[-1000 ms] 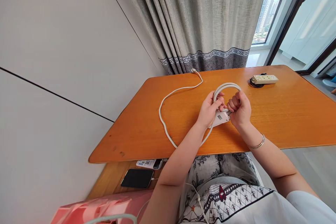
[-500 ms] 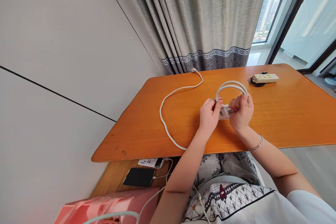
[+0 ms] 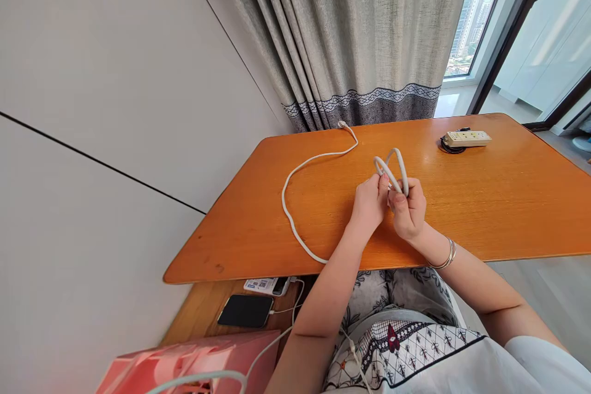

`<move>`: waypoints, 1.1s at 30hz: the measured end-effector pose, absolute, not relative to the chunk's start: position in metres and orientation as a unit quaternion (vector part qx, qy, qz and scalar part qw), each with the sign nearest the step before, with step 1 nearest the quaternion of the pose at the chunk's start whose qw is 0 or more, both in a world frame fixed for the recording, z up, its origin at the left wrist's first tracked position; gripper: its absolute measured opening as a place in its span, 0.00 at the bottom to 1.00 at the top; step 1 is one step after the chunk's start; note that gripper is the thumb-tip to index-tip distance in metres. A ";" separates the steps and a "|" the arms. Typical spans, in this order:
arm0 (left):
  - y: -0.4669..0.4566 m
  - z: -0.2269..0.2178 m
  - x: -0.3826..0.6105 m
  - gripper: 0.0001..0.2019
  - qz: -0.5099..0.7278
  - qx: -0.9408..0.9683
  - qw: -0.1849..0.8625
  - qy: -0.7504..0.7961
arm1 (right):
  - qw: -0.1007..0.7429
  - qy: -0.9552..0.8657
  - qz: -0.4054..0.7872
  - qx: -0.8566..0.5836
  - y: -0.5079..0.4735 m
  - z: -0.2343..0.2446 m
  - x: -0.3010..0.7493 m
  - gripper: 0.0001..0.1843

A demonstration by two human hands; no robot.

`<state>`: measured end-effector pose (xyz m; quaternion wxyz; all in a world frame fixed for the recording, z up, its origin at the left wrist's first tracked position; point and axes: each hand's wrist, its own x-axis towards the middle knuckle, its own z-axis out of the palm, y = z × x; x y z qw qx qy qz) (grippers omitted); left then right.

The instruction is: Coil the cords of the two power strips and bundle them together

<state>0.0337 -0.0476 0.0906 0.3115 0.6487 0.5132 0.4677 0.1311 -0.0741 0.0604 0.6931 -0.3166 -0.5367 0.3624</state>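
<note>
Close together above the table, my left hand [image 3: 370,204] and my right hand [image 3: 410,212] are both closed around a white cord [image 3: 402,167]. Two bent loops of it stand up between and above my fingers. My left thumb presses on the cord, and my right fingers wrap its loops. The white block that hung from the cord is almost wholly hidden behind my hands. A further length of white cord [image 3: 287,197] curves over the table to the left, ending in a plug [image 3: 342,125] at the far edge.
The orange wooden table [image 3: 498,209] holds a cream power strip [image 3: 468,138] with a coiled black cord at the back right. Below the table's left front, a black phone [image 3: 245,311] with a cable lies beside a pink bag [image 3: 221,357]. A grey curtain [image 3: 369,31] hangs behind.
My right hand has moved left and turned, coming up against my left. The cord loops have shrunk and twisted, and the white block between my hands has gone out of sight.
</note>
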 end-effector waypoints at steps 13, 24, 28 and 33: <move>-0.041 0.090 0.026 0.19 0.532 0.446 0.614 0.377 | 0.463 -0.838 0.018 -0.289 -0.062 0.064 0.132 0.15; -0.050 0.091 0.000 0.19 0.460 0.525 0.640 0.323 | 0.448 -0.856 -0.082 -0.245 -0.057 0.062 0.134 0.13; -0.059 0.084 -0.007 0.08 0.432 0.624 0.555 0.341 | 0.462 -0.843 -0.048 -0.269 -0.058 0.063 0.135 0.13; -0.064 0.075 -0.011 0.04 0.355 0.654 0.567 0.352 | 0.476 -0.837 -0.030 -0.267 -0.059 0.064 0.137 0.09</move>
